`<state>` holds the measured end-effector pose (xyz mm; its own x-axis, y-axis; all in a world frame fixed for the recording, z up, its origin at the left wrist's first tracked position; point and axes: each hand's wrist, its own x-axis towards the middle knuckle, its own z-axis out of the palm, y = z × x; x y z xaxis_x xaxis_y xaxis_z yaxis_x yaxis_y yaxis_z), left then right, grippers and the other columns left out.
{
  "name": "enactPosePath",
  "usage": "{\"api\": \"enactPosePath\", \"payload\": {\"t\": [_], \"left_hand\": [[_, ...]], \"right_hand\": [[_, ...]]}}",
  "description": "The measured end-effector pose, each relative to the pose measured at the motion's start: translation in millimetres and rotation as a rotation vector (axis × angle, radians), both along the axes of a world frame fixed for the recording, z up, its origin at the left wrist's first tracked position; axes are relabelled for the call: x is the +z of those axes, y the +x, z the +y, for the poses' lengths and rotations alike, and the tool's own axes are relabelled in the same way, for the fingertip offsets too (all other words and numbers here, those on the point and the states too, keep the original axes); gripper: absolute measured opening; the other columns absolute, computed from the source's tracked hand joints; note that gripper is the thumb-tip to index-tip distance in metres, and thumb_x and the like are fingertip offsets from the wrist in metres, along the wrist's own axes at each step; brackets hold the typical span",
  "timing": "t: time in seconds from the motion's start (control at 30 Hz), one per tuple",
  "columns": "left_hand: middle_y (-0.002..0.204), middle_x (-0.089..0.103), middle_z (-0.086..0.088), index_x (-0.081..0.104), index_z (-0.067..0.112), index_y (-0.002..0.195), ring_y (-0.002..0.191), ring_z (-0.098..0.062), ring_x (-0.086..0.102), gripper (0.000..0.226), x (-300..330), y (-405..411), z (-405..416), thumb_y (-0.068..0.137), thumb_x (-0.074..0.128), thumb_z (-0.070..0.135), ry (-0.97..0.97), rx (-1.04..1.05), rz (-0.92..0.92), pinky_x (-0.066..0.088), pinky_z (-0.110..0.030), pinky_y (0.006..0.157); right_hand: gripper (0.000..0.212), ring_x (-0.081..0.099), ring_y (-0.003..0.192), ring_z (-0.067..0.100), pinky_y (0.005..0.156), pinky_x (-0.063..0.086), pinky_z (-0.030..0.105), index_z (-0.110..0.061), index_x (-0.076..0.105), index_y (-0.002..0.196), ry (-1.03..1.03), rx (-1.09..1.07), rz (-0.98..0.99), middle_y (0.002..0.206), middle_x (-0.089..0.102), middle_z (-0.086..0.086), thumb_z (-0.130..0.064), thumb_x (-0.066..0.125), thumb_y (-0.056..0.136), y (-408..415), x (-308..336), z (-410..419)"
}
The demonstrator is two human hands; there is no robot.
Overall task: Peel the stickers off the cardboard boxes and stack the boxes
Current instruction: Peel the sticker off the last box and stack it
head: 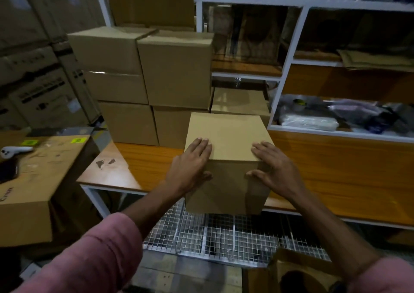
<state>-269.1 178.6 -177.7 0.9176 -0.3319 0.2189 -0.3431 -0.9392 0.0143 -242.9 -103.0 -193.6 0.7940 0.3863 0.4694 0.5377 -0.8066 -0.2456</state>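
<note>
A plain brown cardboard box (227,133) stands at the front edge of the orange wooden table (145,160), its near face hanging a little past the edge. My left hand (192,165) grips its near left corner, fingers flat on top and thumb on the front face. My right hand (271,167) holds the near right corner the same way. No sticker shows on the faces I can see. Behind it stands a stack of similar boxes (177,71), two columns wide, against the back.
A large box (33,180) with green stickers, a white device and a dark phone on top stands at the left. White shelving (289,53) with bags and flat cardboard fills the right. A wire mesh rack (212,234) lies below the table. More cartons line the left wall.
</note>
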Motion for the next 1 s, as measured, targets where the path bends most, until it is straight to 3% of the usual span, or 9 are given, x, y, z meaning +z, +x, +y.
{"api": "enactPosePath", "payload": {"t": [0.2,0.4,0.67,1.0], "left_hand": [[0.165,0.02,-0.008,0.021,0.011,0.157,0.153,-0.023,0.015,0.09,45.4,-24.8,-20.9,0.089,0.067,0.049,0.008,-0.025,-0.154,0.043,-0.047,0.108],[0.153,0.044,-0.015,0.042,0.005,0.147,0.144,-0.031,0.038,0.088,84.7,-32.4,-44.3,0.078,0.083,0.039,-0.015,-0.048,-0.351,0.057,-0.047,0.086],[0.154,0.043,-0.015,0.042,0.004,0.148,0.145,-0.03,0.035,0.085,124.2,-2.1,-67.1,0.08,0.081,0.037,-0.019,-0.08,-0.428,0.056,-0.048,0.089],[0.161,0.031,-0.009,0.031,0.011,0.154,0.151,-0.025,0.023,0.083,145.1,101.4,-64.9,0.088,0.071,0.042,-0.025,-0.081,-0.413,0.049,-0.048,0.105]], "right_hand": [[0.071,0.048,0.139,0.024,0.11,0.046,0.049,-0.012,0.061,0.137,0.047,0.053,-0.111,0.144,0.058,0.004,-0.04,0.085,0.076,-15.7,38.9,-26.5],[0.071,0.05,0.137,0.032,0.109,0.045,0.053,-0.006,0.061,0.136,0.056,0.069,-0.245,0.143,0.058,0.011,-0.037,0.083,0.077,-21.1,87.8,-51.8],[0.072,0.047,0.14,0.029,0.11,0.044,0.053,-0.009,0.058,0.139,0.05,0.024,-0.301,0.145,0.056,0.009,-0.046,0.074,0.08,-0.4,128.5,-73.6],[0.073,0.046,0.139,0.027,0.111,0.043,0.051,-0.012,0.057,0.141,0.013,-0.024,-0.28,0.145,0.057,0.007,-0.041,0.081,0.078,95.0,158.6,-72.8]]}}
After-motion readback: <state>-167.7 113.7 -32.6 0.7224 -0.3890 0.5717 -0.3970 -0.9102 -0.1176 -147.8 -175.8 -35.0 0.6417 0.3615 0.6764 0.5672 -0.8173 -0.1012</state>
